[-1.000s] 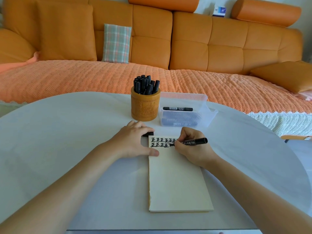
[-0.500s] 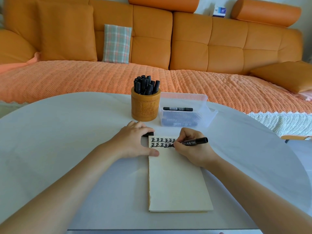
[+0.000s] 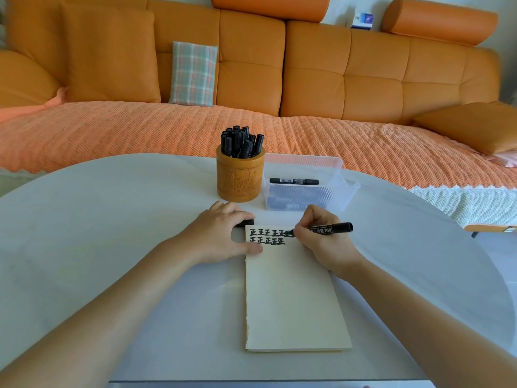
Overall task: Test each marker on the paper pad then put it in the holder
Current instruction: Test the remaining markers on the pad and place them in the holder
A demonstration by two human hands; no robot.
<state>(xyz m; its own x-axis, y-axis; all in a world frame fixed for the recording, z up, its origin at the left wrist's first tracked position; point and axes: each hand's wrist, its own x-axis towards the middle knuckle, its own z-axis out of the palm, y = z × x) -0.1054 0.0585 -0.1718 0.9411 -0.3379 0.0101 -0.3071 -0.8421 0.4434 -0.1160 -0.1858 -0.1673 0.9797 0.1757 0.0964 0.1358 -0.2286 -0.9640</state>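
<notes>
An orange sofa [image 3: 363,71] runs behind the white table [image 3: 98,219], its seat under a woven orange cover [image 3: 140,130]. A plaid cushion [image 3: 193,74] leans upright against the backrest, and a blue-and-white box [image 3: 363,20] sits on the ledge above

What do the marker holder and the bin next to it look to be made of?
The holder looks like carved bamboo or wood. It is amber-brown with a soft sheen, and relief figures are cut into its wall. The bin looks like thin translucent plastic. Its walls are ribbed and milky, and the dark markers inside show blurred through the front wall.
</notes>
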